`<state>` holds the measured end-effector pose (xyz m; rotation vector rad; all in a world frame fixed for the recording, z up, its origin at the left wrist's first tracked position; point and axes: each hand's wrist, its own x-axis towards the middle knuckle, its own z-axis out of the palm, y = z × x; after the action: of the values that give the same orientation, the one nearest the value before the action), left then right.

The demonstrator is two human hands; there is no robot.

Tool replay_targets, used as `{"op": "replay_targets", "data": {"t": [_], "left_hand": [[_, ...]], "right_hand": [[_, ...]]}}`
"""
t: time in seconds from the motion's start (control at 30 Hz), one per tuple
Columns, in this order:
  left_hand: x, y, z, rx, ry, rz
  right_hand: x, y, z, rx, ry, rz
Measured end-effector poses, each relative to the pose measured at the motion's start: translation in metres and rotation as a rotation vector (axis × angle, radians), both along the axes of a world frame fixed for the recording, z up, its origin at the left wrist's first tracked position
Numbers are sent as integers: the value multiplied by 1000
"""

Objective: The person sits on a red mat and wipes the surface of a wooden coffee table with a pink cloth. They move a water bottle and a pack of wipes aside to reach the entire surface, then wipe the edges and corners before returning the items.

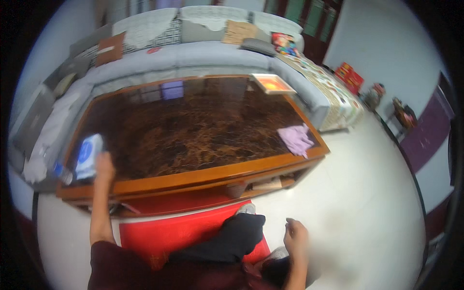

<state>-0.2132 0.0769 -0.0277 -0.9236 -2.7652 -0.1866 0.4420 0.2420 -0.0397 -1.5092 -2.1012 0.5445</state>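
Observation:
My left hand is at the near left corner of the coffee table, against the right side of a white and blue soft pack, perhaps tissues. The blur hides whether its fingers grip the pack. A clear plastic bottle with a blue part lies left of the pack. My right hand hangs over the floor to the right of my leg, fingers partly curled, with nothing visible in it. A crumpled pink cloth lies on the table's right side. At the far right corner rests a white-rimmed tray with an orange inside.
The wood-framed coffee table with a dark marbled top stands before me, a shelf beneath it. A grey corner sofa with cushions wraps behind and left. Under my feet is a red mat. Red boxes stand by the right wall.

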Motion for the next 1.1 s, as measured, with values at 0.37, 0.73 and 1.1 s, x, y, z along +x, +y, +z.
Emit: {"op": "replay_targets", "data": {"t": [0.37, 0.73, 1.1], "left_hand": [[178, 189, 25, 149, -96, -819], [447, 470, 31, 53, -123, -1315], [354, 453, 9, -26, -173, -1293]], "right_hand": [[6, -6, 28, 245, 118, -40], [35, -6, 55, 249, 282, 2], [78, -18, 83, 20, 386, -156]]}}
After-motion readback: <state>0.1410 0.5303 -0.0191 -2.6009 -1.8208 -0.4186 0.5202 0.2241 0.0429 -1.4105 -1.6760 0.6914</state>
